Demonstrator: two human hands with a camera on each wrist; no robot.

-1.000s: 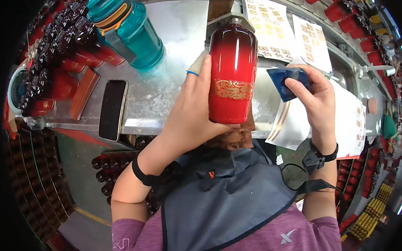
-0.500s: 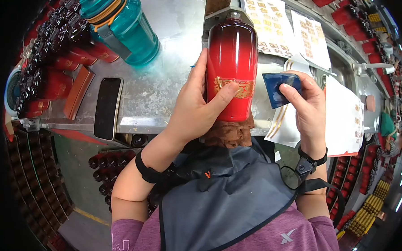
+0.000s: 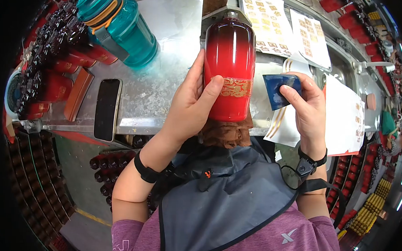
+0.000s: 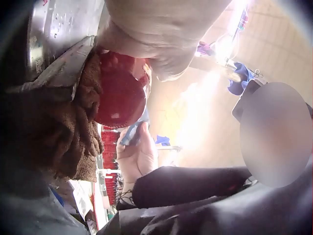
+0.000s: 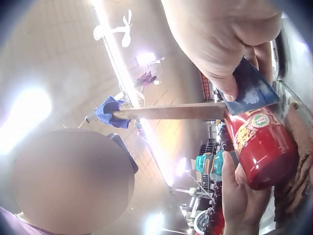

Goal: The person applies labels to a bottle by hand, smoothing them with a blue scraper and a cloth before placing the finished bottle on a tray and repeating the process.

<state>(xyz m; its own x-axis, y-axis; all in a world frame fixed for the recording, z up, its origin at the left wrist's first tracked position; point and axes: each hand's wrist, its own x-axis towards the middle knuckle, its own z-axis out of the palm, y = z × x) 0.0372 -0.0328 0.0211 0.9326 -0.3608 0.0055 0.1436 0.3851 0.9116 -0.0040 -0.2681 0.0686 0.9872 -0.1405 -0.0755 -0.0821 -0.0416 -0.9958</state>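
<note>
A glossy red bottle (image 3: 229, 48), dark at its shoulders, lies tilted over a brown cloth (image 3: 226, 135) at the bench edge. Around its lower part runs a gold ornamental band (image 3: 237, 87). My left hand (image 3: 188, 101) grips the bottle from the left, thumb at the band's left end; the fingers behind are partly hidden. Between thumb and fingers, my right hand (image 3: 310, 105) pinches a flat blue scraper (image 3: 276, 91), apart from the bottle on its right. A round green-and-white sticker (image 5: 260, 120) shows on the bottle in the right wrist view.
Printed sheets with gold labels (image 3: 266, 21) lie behind and right of the bottle. To the left are a phone (image 3: 107, 109), a brown case (image 3: 77, 96) and a teal jug (image 3: 132, 38). Many dark red bottles (image 3: 58, 82) crowd the far left. A faucet (image 3: 378, 67) stands right.
The left thumb has come up onto the bottle's front, then slid left along the gold band. The right hand with the scraper has shifted slightly left and down, then stayed nearly still.
</note>
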